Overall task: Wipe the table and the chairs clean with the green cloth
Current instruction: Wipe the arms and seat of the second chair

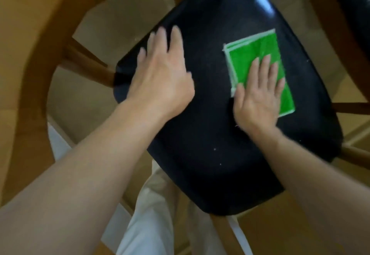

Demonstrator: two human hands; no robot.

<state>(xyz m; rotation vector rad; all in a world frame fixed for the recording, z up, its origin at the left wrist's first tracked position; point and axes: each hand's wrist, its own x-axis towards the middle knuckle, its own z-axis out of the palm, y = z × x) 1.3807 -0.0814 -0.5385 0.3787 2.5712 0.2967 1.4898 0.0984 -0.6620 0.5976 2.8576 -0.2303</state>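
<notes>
A chair with a black padded seat (210, 114) and a curved wooden frame (34, 86) fills the view from above. The folded green cloth (252, 54) with pale edges lies flat on the right half of the seat. My right hand (258, 96) presses flat on the cloth with straight fingers, covering its lower left part. My left hand (160, 72) rests flat on the left side of the seat, fingers spread toward the seat's far left edge. Small pale specks dot the seat near its front.
A second chair's black seat (354, 0) and wooden rail (328, 26) show at the top right. Wooden chair legs and rungs cross below the seat. My light trousers (152, 224) are visible under the seat, above a tan wooden floor.
</notes>
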